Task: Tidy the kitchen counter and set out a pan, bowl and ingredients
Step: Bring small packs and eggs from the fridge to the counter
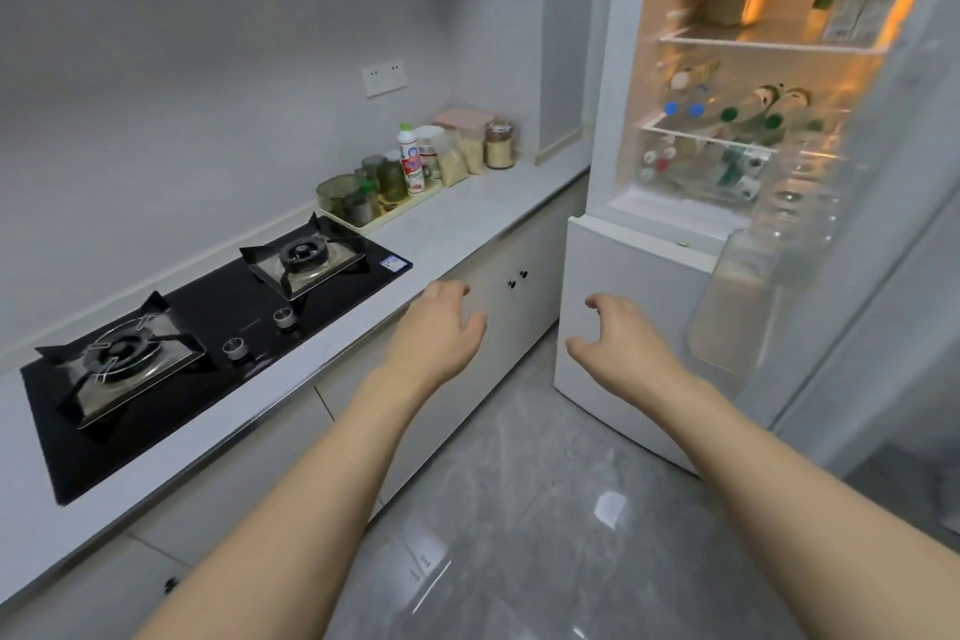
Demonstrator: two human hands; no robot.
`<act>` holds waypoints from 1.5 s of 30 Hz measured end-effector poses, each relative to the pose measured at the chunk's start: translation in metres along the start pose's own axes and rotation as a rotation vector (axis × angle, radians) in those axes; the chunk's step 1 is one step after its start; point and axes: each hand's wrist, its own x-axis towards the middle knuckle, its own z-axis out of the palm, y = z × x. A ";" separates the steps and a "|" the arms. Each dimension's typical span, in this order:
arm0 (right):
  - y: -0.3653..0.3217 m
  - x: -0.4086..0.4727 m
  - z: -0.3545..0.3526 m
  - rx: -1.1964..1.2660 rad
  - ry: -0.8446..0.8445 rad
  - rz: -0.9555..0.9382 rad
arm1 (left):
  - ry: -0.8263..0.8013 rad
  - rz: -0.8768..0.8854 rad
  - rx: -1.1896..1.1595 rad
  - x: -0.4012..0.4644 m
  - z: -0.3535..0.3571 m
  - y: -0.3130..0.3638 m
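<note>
Head cam: both hands are empty, left hand (441,327) and right hand (621,338) reaching out with fingers apart. The pale worktop (457,218) holds a black two-burner hob (208,322) and, near the open fridge (727,130), a tray of jars (384,203).

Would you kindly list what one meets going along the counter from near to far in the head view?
Near burner → far burner → tray of green glass jars → white spray bottle → bags of grain → lidded grain jar, farthest, with the pink box behind the bags.
</note>
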 end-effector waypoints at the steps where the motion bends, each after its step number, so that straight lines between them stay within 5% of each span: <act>1: 0.003 0.000 -0.003 -0.001 0.011 -0.013 | 0.001 0.000 -0.006 -0.002 0.001 0.005; 13: 0.062 -0.050 -0.043 0.038 -0.030 -0.345 | 0.176 -0.126 0.011 -0.075 0.018 0.098; 19: 0.103 -0.073 -0.090 0.051 0.183 -0.695 | 0.314 -0.148 0.004 -0.115 0.026 0.147; 30: 0.164 -0.091 -0.152 0.186 0.652 -1.121 | 0.771 0.421 -0.104 -0.118 0.056 0.257; 37: 0.207 -0.071 -0.172 0.295 0.846 -0.858 | 0.803 0.706 0.080 -0.106 0.086 0.306; 45: 0.236 -0.039 -0.174 0.151 0.613 -0.674 | 0.807 0.661 0.177 -0.085 0.103 0.311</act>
